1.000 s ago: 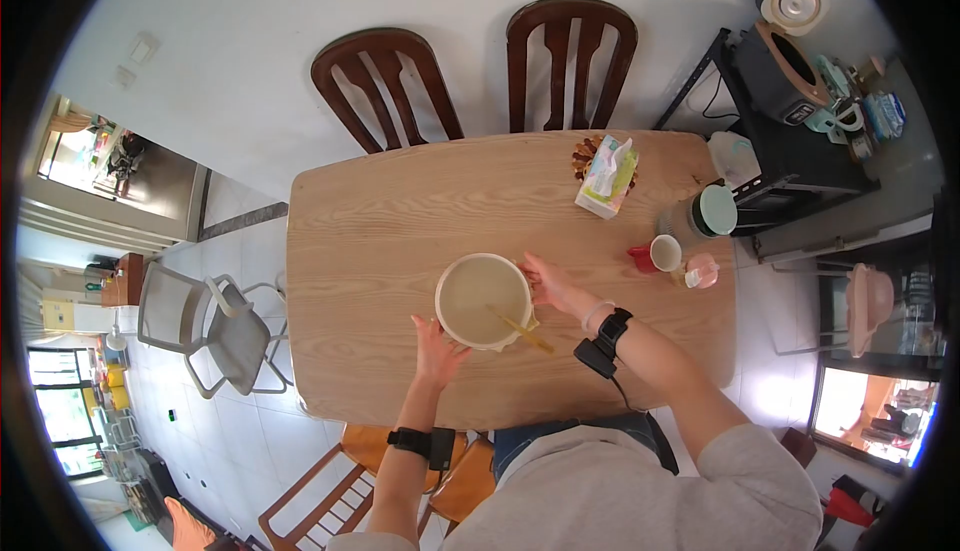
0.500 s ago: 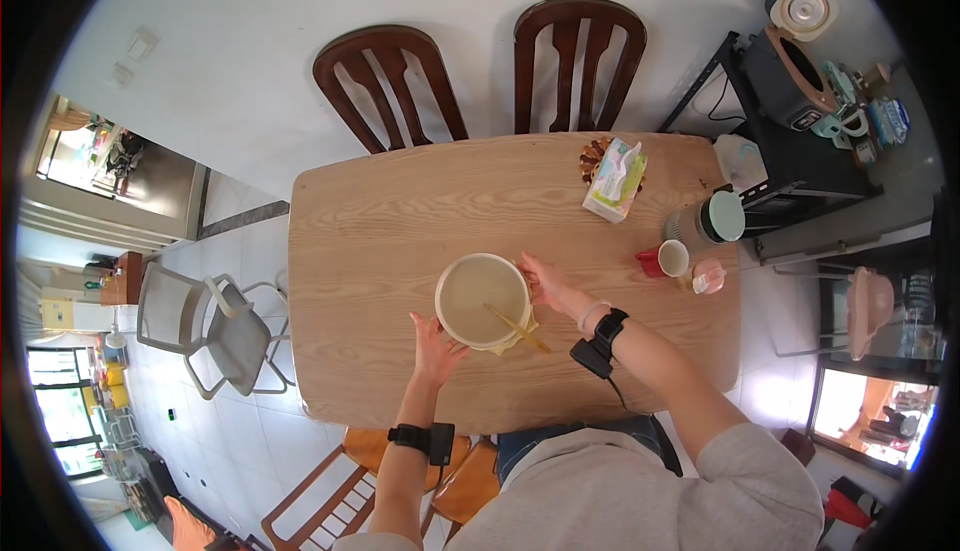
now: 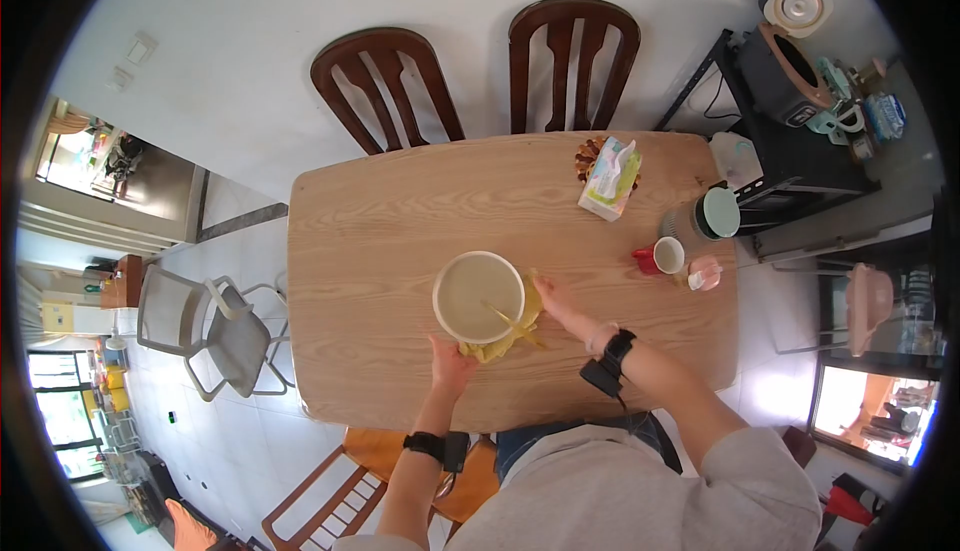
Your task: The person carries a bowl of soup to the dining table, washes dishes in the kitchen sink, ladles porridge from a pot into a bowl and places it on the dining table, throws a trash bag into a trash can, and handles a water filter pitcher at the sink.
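Wooden table (image 3: 370, 226): left hand (image 3: 454, 365), right hand (image 3: 560, 305) apart, half-curled, touching yellow cloth (image 3: 492, 353) beside bowl (image 3: 437, 296); grip unclear.

On the surface (image 3: 370, 221), the bowl (image 3: 468, 296) sits with a cloth (image 3: 487, 351) along its near right side; a cup (image 3: 648, 261) and jar (image 3: 687, 221) stand right, a tissue box (image 3: 610, 183) farther back, two chairs (image 3: 573, 8) behind.

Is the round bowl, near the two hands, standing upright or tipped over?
Upright: the bowl shows its round, open mouth to the head camera above, its rim a nearly even ring.
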{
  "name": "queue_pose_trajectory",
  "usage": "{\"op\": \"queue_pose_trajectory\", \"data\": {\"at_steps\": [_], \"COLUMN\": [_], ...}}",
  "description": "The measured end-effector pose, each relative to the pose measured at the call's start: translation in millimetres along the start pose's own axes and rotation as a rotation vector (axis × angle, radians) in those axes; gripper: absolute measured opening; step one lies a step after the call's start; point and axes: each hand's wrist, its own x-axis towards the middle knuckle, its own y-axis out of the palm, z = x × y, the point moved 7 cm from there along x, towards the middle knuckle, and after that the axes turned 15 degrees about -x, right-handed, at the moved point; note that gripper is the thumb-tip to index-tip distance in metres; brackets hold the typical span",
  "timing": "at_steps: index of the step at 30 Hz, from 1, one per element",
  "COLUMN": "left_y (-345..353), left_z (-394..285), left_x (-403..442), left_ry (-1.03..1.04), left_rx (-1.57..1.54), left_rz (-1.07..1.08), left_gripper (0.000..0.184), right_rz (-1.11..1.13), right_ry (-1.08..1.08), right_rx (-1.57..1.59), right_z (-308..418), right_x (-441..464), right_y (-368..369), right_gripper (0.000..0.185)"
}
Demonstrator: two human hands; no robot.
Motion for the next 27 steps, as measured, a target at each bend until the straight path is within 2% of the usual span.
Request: {"op": "queue_pose_trajectory", "data": {"at_steps": [1,3,5,7,8,10,11,13,15,17,20,23,27], "left_y": [-12,-36,-40,-26,-12,-8,-11,-27,-18,3,17,20,21], "left_z": [14,44,71,98,95,75,67,46,28,18,25,26,27], "left_x": [0,0,-1,-13,-25,-14,-10,6,-3,-16,-10,1,5], "left_ry": [0.043,0.055,0.015,-0.007,-0.032,0.138,0.221,0.564,0.832,1.003,0.825,0.755,0.597], "left_rx": [0.04,0.213,0.373,0.426,0.355,0.332,0.321,0.359,0.59,1.037,1.218,1.24,1.18], "left_rz": [-0.047,-0.097,-0.084,-0.055,-0.136,-0.177,-0.197,-0.333,-0.47,-0.606,-0.436,-0.308,-0.299], "left_gripper": [0.086,0.065,0.046,0.034,0.027,0.026,0.026,0.028,0.034,0.042,0.043,0.04,0.038], "right_rz": [-0.04,-0.164,-0.164,-0.056,-0.008,0.057,0.003,-0.102,-0.121,-0.169,-0.257,-0.277,-0.293], "right_ry": [-0.115,-0.36,-0.503,-0.531,-0.543,-0.551,-0.635,-0.801,-0.887,-0.974,-1.075,-1.117,-1.128], "right_rx": [-0.235,-0.414,-0.561,-0.674,-0.73,-0.835,-0.837,-0.842,-0.867,-0.884,-0.892,-0.883,-0.875], "right_z": [0,22,30,29,32,53,53,46,56,73,104,125,143], "right_x": [-8,-55,-81,-91,-97,-110,-111,-108,-112,-114,-123,-125,-126], "right_y": [-1,2,10,18,19,18,21,24,22,19,12,4,-4], "right_gripper": [0.073,0.071,0.067,0.064,0.062,0.06,0.057,0.052,0.043,0.034,0.023,0.016,0.013]}}
